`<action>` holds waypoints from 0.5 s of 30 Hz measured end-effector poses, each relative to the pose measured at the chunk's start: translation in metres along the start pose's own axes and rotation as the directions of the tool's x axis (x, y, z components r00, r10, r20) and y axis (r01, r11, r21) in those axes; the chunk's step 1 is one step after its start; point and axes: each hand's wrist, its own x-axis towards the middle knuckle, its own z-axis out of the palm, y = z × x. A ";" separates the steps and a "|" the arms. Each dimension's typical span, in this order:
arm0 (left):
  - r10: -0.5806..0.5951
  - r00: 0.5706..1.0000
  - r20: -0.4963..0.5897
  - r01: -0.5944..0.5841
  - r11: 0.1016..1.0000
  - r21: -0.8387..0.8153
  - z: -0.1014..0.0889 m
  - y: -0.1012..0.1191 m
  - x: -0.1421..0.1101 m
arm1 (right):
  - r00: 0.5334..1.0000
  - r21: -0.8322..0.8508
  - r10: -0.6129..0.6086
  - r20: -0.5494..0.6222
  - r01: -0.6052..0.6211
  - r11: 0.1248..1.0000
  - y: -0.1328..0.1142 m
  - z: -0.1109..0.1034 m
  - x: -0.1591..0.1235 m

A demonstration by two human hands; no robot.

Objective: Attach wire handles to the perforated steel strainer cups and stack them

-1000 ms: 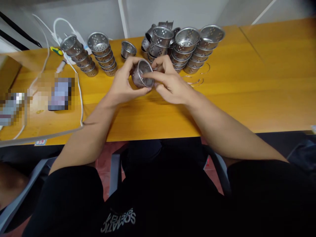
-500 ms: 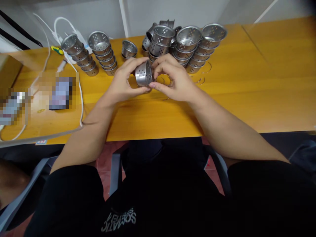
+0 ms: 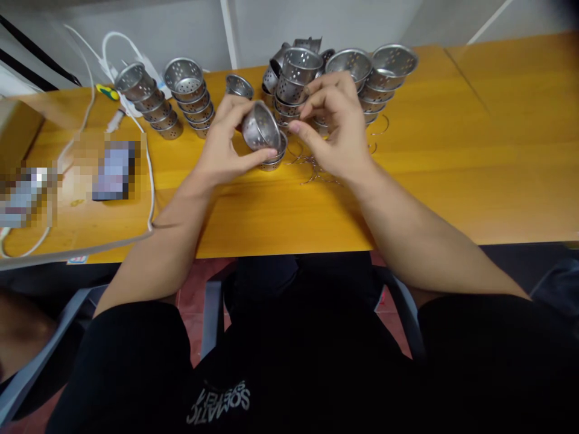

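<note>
My left hand (image 3: 225, 146) grips a small perforated metal cup (image 3: 260, 126), tilted with its bottom toward me, just above another cup (image 3: 274, 158) that rests on the wooden table (image 3: 280, 205). My right hand (image 3: 335, 123) hovers just right of the cup, fingers curled in a loose pinch; whether anything thin sits between them is unclear. Thin wire rings (image 3: 312, 166) lie on the table below my right hand.
Stacks of the same cups stand at the back: two stacks at left (image 3: 185, 96), a single cup (image 3: 238, 86), and a larger pile at centre-right (image 3: 371, 75). White cables (image 3: 147, 181) and blurred items (image 3: 111, 169) lie at left. The table's near edge runs across the middle.
My left hand turned the cup so its bottom faces me and lifted it slightly. My right hand let go of the rim and moved up and to the right.
</note>
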 end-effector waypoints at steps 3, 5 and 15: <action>-0.061 0.992 -0.114 0.053 0.995 -0.079 0.005 -0.021 -0.001 | 0.989 -0.069 0.019 0.146 -0.009 0.998 0.001 -0.015 0.001; -0.080 0.987 -0.140 0.055 0.983 -0.173 0.013 -0.039 -0.003 | 0.957 -0.145 0.050 0.285 -0.008 0.989 0.009 -0.024 0.000; -0.190 0.975 0.115 0.210 0.959 -0.191 0.033 -0.025 -0.015 | 0.945 -0.141 0.054 0.323 -0.009 0.990 0.030 -0.017 -0.003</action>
